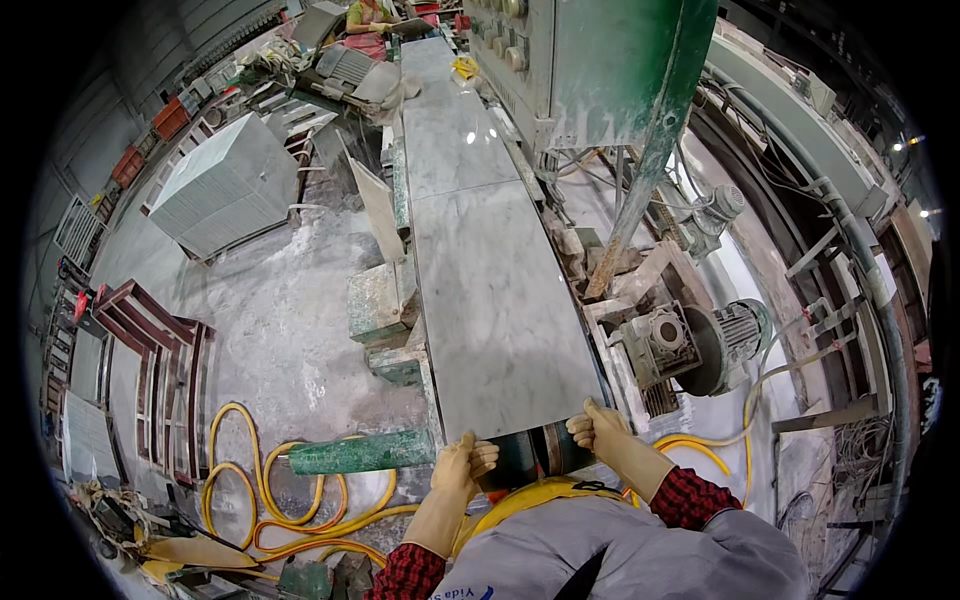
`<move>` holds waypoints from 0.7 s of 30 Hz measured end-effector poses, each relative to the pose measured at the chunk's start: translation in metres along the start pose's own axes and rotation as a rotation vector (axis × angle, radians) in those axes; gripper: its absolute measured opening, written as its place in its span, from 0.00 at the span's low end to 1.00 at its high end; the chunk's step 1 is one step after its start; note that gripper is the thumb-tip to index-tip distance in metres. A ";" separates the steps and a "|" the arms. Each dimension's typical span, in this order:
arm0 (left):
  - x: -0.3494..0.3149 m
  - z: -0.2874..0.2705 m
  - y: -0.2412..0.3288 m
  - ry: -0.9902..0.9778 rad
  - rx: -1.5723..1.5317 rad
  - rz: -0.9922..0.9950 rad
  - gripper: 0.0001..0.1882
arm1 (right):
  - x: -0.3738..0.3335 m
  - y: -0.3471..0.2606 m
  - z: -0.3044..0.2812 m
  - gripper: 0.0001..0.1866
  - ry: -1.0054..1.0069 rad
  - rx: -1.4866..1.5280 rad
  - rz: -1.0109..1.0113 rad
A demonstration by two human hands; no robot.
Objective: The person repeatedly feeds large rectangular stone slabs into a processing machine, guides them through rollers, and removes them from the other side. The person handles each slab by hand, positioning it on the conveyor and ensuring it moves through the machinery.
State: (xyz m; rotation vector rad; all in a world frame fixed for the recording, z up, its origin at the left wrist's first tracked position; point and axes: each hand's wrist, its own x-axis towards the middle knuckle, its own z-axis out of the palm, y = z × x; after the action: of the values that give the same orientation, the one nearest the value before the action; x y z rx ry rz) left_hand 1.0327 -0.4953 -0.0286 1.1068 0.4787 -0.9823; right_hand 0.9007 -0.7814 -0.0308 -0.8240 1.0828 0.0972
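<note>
A grey-veined, polished marble slab [505, 320] lies flat on a long conveyor in front of me. My left hand [465, 462], in a tan glove, has its fingers curled at the slab's near left corner, thumb up against the edge. At the near right corner, my right hand [597, 428] grips in the same way, its thumb by the slab's top. The fingers' undersides are partly hidden. Between my hands the dark conveyor belt end [515, 462] shows below the slab's front edge. Beyond it, a second marble slab [455, 135] lies with its edge against the first.
A motor [740, 330] and gearbox [662, 338] stand right of the conveyor, below a green-and-grey control cabinet [600, 75]. Yellow hoses [262, 490] coil on the floor at left. Stacked slabs [225, 175] and a brown metal rack [160, 350] stand farther left. Another person [368, 18] is at the far end.
</note>
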 end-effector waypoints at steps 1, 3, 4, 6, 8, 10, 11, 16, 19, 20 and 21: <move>0.003 -0.003 0.002 -0.057 -0.030 -0.005 0.24 | 0.000 -0.002 0.003 0.36 0.015 -0.005 0.000; 0.007 -0.008 0.000 -0.043 -0.029 -0.013 0.23 | 0.000 -0.004 0.007 0.36 0.044 -0.016 0.001; -0.004 0.011 0.010 0.023 0.005 -0.021 0.22 | 0.004 -0.002 0.003 0.36 0.032 0.004 0.005; -0.010 0.024 0.016 0.086 0.044 -0.017 0.21 | 0.012 0.002 -0.005 0.37 0.001 0.035 0.009; -0.010 0.023 0.013 0.087 0.053 0.000 0.21 | -0.005 -0.012 0.007 0.36 0.038 -0.049 -0.009; -0.010 0.025 0.010 0.085 0.064 0.029 0.21 | -0.010 -0.021 0.010 0.35 0.027 -0.071 -0.015; -0.010 0.027 0.010 0.085 0.069 0.045 0.21 | -0.006 -0.024 0.003 0.35 -0.002 -0.052 -0.012; -0.015 0.027 0.018 -0.024 0.088 0.097 0.22 | 0.010 -0.036 -0.010 0.33 -0.069 0.016 0.059; -0.030 0.004 0.011 -0.057 0.044 0.192 0.26 | -0.023 -0.062 0.014 0.32 0.001 -0.238 0.042; -0.040 -0.014 0.000 -0.075 0.021 0.229 0.27 | -0.022 -0.068 0.017 0.31 -0.071 -0.326 0.038; -0.052 -0.030 -0.011 -0.095 -0.002 0.261 0.28 | -0.024 -0.071 0.019 0.31 -0.135 -0.413 0.037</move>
State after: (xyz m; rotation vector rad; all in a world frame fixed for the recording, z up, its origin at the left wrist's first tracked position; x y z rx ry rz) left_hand 1.0008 -0.4478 -0.0075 1.0849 0.2508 -0.8003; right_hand 0.9350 -0.8123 0.0314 -1.1495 0.9630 0.4130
